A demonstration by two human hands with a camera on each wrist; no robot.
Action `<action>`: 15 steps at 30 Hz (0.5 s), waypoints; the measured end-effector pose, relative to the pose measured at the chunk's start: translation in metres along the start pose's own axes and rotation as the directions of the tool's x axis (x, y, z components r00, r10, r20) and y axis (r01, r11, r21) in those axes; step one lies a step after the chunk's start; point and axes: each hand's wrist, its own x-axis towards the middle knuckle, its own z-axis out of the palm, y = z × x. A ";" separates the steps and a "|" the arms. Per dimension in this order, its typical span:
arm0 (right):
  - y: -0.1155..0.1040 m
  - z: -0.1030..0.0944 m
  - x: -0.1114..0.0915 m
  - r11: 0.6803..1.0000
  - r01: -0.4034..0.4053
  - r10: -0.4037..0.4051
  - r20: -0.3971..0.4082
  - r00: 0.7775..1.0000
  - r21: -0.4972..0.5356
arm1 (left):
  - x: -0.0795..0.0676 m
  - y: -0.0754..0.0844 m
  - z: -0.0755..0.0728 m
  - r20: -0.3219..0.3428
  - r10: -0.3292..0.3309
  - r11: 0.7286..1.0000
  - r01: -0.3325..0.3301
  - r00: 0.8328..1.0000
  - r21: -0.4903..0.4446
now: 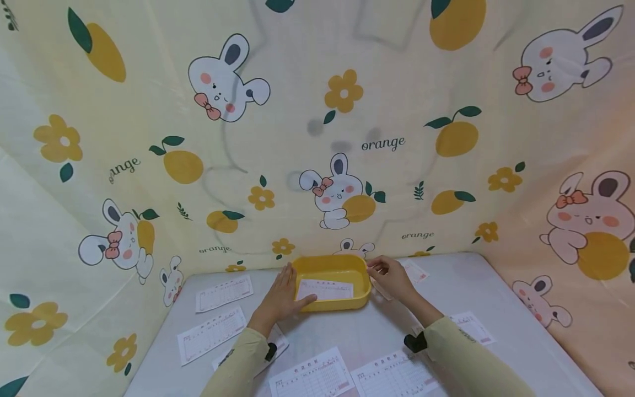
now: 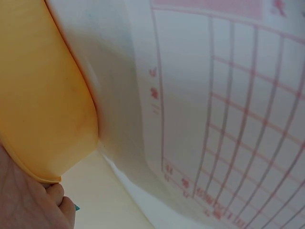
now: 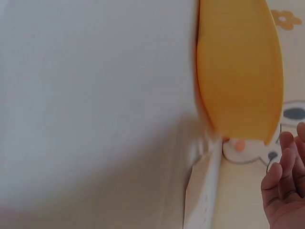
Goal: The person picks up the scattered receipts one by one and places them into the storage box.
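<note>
One patterned cloth point(image 1: 297, 94) hangs behind the pale table point(image 1: 496, 286), whose far edge meets it. Near that edge sits a yellow tray point(image 1: 332, 305), its long axis running left to right and its open top facing up. The left hand point(image 1: 278, 300) lies along the tray's left end, fingers straight and thumb reaching over the near rim, likely to steady it; it presses rather than clasps. At the other end, the right hand point(image 1: 394, 280) has loosely bent fingers with nothing visible in them; whether a fingertip meets the rim, I cannot tell. Several printed slips point(image 1: 224, 293) lie about the tray at various slants, probably spread so each can be reached. Inside, one slip point(image 1: 324, 289) lies lengthwise with the tray, slightly askew, heading toward the far side.
</note>
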 end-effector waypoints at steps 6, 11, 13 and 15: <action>0.013 -0.020 0.003 0.998 0.054 -0.056 -0.034 0.998 -0.033 | 0.000 0.000 -0.001 -0.001 0.001 1.000 -0.001 1.000 0.000; 0.025 -0.036 0.005 0.994 0.076 -0.080 -0.047 0.996 -0.085 | 0.001 0.000 0.000 0.001 0.000 1.000 0.000 1.000 -0.002; 0.029 -0.042 0.005 0.992 0.065 -0.070 -0.035 0.997 -0.111 | 0.000 0.001 0.000 0.004 -0.001 1.000 0.001 1.000 0.002; 0.033 -0.047 0.006 0.990 0.049 -0.052 -0.019 0.998 -0.131 | 0.000 0.001 0.001 0.001 -0.001 1.000 0.001 1.000 0.006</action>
